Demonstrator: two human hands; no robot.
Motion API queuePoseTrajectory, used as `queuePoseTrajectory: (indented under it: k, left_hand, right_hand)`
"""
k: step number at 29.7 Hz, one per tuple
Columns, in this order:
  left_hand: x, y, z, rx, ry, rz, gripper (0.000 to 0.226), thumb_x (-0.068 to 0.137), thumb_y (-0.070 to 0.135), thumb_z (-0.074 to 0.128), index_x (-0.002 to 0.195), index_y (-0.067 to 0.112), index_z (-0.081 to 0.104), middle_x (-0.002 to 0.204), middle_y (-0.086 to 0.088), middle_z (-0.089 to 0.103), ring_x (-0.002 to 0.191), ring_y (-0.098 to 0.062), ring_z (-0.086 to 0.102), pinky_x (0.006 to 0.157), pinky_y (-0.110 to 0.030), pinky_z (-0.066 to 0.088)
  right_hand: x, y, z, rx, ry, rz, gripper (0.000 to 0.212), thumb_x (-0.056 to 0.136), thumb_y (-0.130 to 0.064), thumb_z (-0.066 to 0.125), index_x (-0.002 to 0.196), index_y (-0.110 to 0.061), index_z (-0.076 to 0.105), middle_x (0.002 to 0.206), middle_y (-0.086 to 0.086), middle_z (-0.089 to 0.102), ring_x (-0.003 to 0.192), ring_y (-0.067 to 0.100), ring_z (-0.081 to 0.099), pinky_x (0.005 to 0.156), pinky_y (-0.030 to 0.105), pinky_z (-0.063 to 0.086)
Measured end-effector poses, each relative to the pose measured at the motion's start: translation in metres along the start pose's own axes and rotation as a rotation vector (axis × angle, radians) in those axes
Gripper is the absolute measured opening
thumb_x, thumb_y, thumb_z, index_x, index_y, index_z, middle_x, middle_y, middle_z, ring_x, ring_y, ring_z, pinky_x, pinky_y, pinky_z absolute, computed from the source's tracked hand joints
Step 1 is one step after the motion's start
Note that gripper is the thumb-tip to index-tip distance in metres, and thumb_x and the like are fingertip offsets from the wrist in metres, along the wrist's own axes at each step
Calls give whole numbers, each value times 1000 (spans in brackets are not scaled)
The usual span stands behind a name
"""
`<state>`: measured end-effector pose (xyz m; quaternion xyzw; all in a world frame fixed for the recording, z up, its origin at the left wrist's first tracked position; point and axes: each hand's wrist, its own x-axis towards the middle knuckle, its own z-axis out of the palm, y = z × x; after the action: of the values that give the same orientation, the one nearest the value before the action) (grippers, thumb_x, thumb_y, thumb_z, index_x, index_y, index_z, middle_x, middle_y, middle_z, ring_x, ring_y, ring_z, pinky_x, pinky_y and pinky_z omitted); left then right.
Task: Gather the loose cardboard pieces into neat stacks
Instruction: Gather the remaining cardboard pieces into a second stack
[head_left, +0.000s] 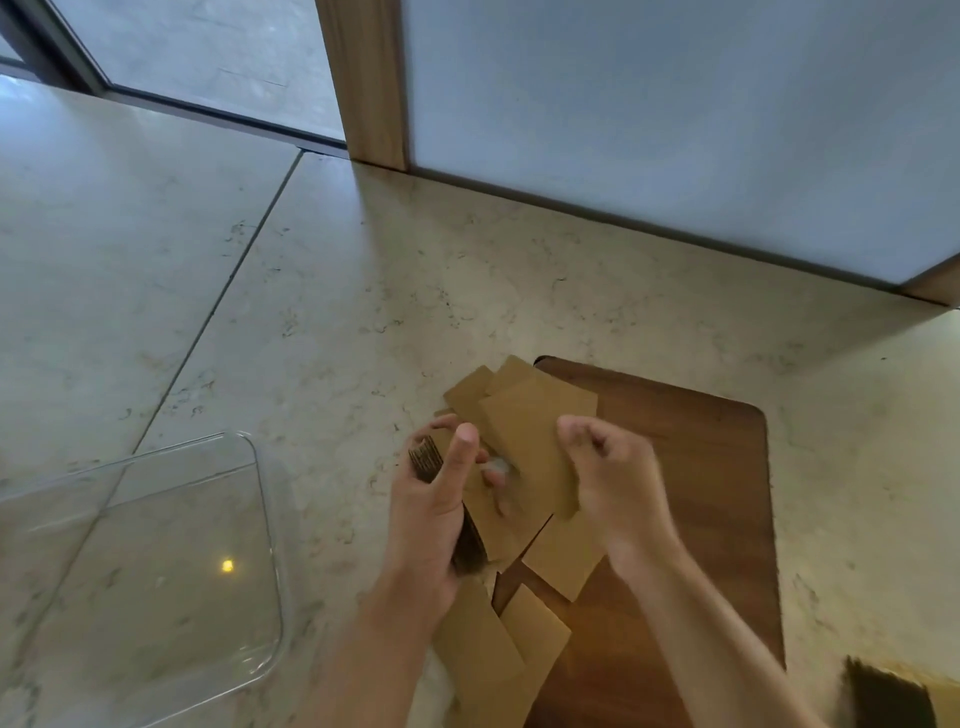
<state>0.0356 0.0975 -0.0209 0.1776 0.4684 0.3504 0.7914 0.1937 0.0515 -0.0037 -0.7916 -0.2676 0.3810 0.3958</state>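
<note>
Nearest me, bottom-right corner of frame: a finished cardboard stack (893, 696), edges dark, sitting on the floor (322, 291) just off the wooden board (722, 467). Loose cardboard pieces (498, 639) overlap the board's near-left edge, some spilling onto the floor. My left hand (431, 519) grips a bundle of cardboard (470, 540) on edge, thumb (460, 457) laid across its top face, fingers wrapped underneath. My right hand (613, 478) is motion-blurred, fingers curled, pinching the right edge of the top sheet (535, 441) fanned above the bundle, over the board's left edge. More sheets fan out past it toward the board's far-left corner. Clear plastic tub (254, 519) on the floor well left of the board. Farther back: wooden door frame (371, 83) and a frosted panel (675, 104) along the floor's far edge.
</note>
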Motion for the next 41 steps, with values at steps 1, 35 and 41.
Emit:
queuePoseTrajectory:
  k: [1, 35, 41]
  left_hand:
    - [2, -2, 0, 32, 5, -3, 68, 59, 49, 99, 118, 32, 71, 110, -12, 78, 86, -34, 78, 65, -47, 63]
    - [-13, 3, -35, 27, 4, 86, 62, 65, 2, 86, 119, 29, 74, 104, -15, 79, 89, -34, 77, 72, -48, 64]
    - [-13, 4, -37, 71, -121, -141, 66, 61, 26, 98, 121, 9, 76, 114, -26, 78, 98, -44, 78, 73, -51, 66]
  right_hand:
    - [-12, 2, 15, -12, -38, -36, 22, 103, -44, 58, 96, -38, 77, 86, -28, 76, 78, -4, 71, 66, 18, 54]
    - [4, -21, -8, 124, -409, 130, 80, 63, -35, 96, 134, -29, 59, 115, 8, 77, 95, 24, 79, 82, 40, 65]
    - [-13, -9, 25, 12, -368, -109, 35, 79, -47, 86, 112, -39, 74, 99, -6, 78, 83, 9, 76, 64, 19, 58]
